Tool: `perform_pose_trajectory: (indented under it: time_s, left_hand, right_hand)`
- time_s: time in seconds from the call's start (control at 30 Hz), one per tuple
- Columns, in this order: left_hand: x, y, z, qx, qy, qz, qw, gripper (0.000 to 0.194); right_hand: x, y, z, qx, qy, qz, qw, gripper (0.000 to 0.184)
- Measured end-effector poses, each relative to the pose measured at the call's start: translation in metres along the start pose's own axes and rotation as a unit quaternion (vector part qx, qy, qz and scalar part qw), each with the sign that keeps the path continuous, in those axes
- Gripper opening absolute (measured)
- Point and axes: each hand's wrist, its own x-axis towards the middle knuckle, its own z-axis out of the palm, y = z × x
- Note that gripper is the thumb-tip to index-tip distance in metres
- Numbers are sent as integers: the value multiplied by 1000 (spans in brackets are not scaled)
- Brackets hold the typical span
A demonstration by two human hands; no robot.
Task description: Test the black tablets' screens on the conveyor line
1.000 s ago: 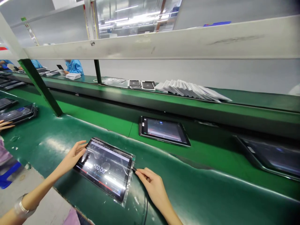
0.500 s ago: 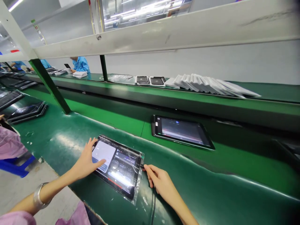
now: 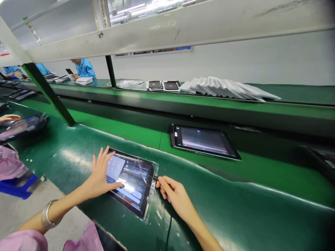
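A black tablet with a lit screen lies in a clear plastic sleeve on the dark green mat in front of me. My left hand rests on its left side, fingers spread, the thumb touching the screen. My right hand is closed in a pinch at the tablet's right edge, holding the plug of a black cable that runs toward me.
A second lit tablet lies on the green conveyor belt behind. White sleeves and two small devices sit on the far shelf. Another person's hand touches tablets at left. Workers in blue sit far back.
My left thumb has moved further right across the screen, and the on-screen panels have changed. The right hand stays pinched on the plug at the tablet's edge.
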Motion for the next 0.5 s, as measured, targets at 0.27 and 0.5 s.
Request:
perform_pose_trajectory:
  time_s: [0.27,0.5]
  left_hand:
    - [-12,13,-1,26,-5,74,997,81]
    - [-29,32,27,107,-41,286,951,86]
  right_hand:
    - [5,13,1,-24,8,19,1000,61]
    - [10,25,0,-59,7,25,998,53]
